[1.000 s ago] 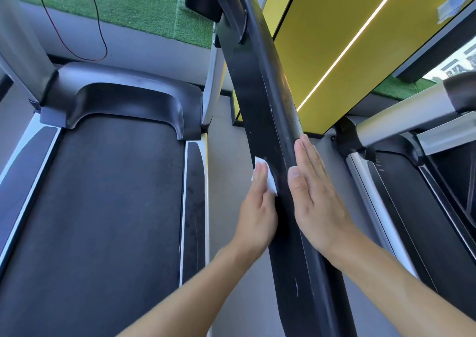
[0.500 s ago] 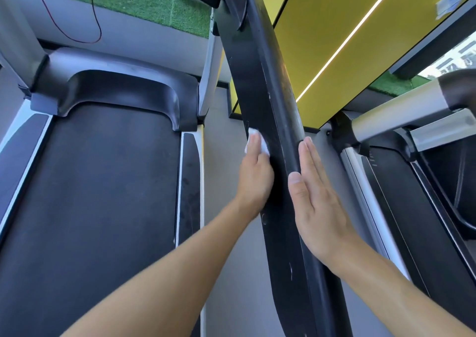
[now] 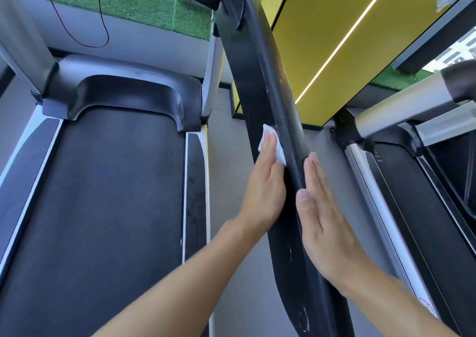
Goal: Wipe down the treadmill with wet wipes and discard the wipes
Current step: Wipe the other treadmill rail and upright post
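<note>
**gymrat_q:** So where's the wipe at right now? Is the treadmill rail nearly done?

**wipedown_fan:** The wet wipe (image 3: 268,132) is pinned flat against the left face of the black handrail (image 3: 247,60), about halfway along it. The left hand (image 3: 265,192) has its fingers straight and together, so it's pressing the wipe onto the handrail rather than gripping it. Only the top and right edges of the wipe poke out past the fingertips.

**gymrat_q:** And the other hand?

**wipedown_fan:** The right hand (image 3: 324,223) lies flat on the handrail's right side with its fingers straight and together. It holds nothing, and to me it looks like it's just bracing.

**gymrat_q:** Anything different from a second ago?

**wipedown_fan:** Yeah. A second back the wipe sat level with the right hand's knuckles. Now it has slid up the handrail, and the left fingertips are past the right ones. The right hand has barely shifted on its side. So I read it as an upward stroke in progress.

**gymrat_q:** So how far along?

**wipedown_fan:** Early to middle, I'd guess. The stretch of handrail above the wipe still shows pale scuffs and smudges. The belt (image 3: 103,207) to the left of the handrail looks dusty too. No bin is in view either, so tossing the wipe comes later.
</note>
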The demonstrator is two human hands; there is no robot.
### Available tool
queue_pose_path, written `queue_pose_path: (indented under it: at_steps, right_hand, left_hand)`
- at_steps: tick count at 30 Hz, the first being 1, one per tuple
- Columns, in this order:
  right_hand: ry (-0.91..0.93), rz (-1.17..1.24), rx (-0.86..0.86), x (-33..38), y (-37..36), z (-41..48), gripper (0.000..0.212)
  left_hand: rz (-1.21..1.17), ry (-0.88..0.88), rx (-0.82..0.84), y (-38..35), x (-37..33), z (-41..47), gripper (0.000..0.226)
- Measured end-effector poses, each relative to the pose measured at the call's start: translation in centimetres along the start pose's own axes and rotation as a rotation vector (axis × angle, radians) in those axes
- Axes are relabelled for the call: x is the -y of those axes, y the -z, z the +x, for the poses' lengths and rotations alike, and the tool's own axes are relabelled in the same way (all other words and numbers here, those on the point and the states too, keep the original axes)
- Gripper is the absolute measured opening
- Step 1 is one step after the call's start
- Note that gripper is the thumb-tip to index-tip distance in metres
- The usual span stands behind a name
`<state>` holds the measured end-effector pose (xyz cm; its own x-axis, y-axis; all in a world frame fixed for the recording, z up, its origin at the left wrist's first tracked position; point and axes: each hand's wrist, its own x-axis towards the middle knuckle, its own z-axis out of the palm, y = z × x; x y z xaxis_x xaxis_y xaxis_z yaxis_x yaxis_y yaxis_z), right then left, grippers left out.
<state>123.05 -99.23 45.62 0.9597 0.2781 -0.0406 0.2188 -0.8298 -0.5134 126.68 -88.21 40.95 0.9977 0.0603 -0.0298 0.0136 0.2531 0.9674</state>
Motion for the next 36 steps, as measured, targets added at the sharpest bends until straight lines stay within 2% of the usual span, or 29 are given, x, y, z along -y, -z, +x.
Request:
queue_pose_path:
  at_steps: [3,6,8,10,14,18,24,29,31,34,36]
  right_hand:
    - [-0.005,0.008,-0.014,-0.1,0.0,-0.3,0.066]
    - [-0.005,0.007,-0.017,-0.1,-0.1,0.0,0.068]
    - [-0.005,0.007,-0.021,-0.3,-0.2,0.0,0.070]
    - [-0.004,0.004,-0.020,-0.3,-0.2,-0.1,0.070]
    - [-0.018,0.008,-0.021,-0.3,-0.2,-0.1,0.072]
    - [-0.017,-0.004,-0.028,-0.3,-0.3,0.0,0.071]
    - [-0.025,-0.007,-0.028,-0.3,-0.3,-0.2,0.077]
    - [-0.022,-0.031,-0.047,-0.3,-0.5,-0.7,0.069]
    - [-0.042,-0.015,-0.034,-0.3,-0.4,-0.8,0.065]
    - [-0.026,-0.024,-0.057,-0.4,-0.4,-0.8,0.071]
    - [-0.029,-0.027,-0.054,-0.3,-0.5,-0.8,0.073]
  left_hand:
    - [0.064,-0.022,0.048,-0.3,2.3,-4.4,0.052]
    - [0.032,0.055,0.032,0.4,1.6,-1.0,0.037]
    - [0.052,0.071,0.000,0.5,1.0,0.7,0.042]
    - [0.076,0.070,0.019,0.1,1.3,-1.4,0.050]
    - [0.080,0.037,0.078,0.1,3.8,-5.3,0.051]
    - [0.073,0.221,-0.024,0.6,3.6,0.3,0.057]
    - [0.080,0.132,0.024,-0.2,4.8,-5.8,0.049]
    - [0.028,0.163,-0.021,1.0,3.7,5.1,0.077]
    - [0.035,0.130,0.013,0.5,2.9,4.1,0.072]
    - [0.029,-0.063,0.071,-0.2,2.1,-2.5,0.052]
    - [0.045,-0.111,0.075,-0.1,2.3,-2.6,0.052]
